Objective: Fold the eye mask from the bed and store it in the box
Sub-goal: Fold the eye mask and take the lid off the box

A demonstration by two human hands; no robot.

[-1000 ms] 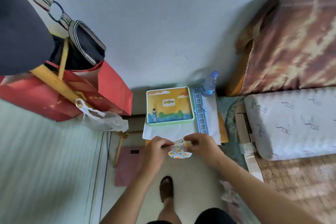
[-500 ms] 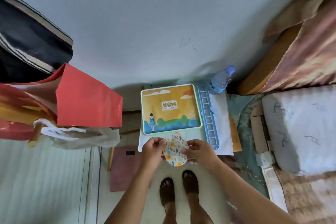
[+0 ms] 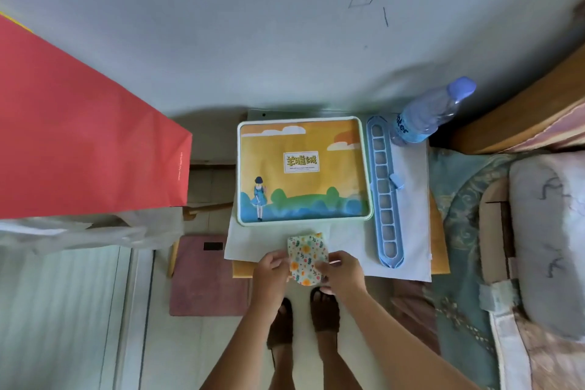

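Folding looks done or nearly so: the eye mask, a flowered pad now doubled into a compact half, sits low in the centre of the frame, pinched on one side by the left hand and on the other by the right hand, both closed on its edges. What remains, I judge, is the storing. The box lies just above the mask in the middle of the frame, lid seemingly on, so it wants opening first. Its white label carries Chinese characters, too small for me to read reliably. On the water bottle, upper right, only "ater" shows.
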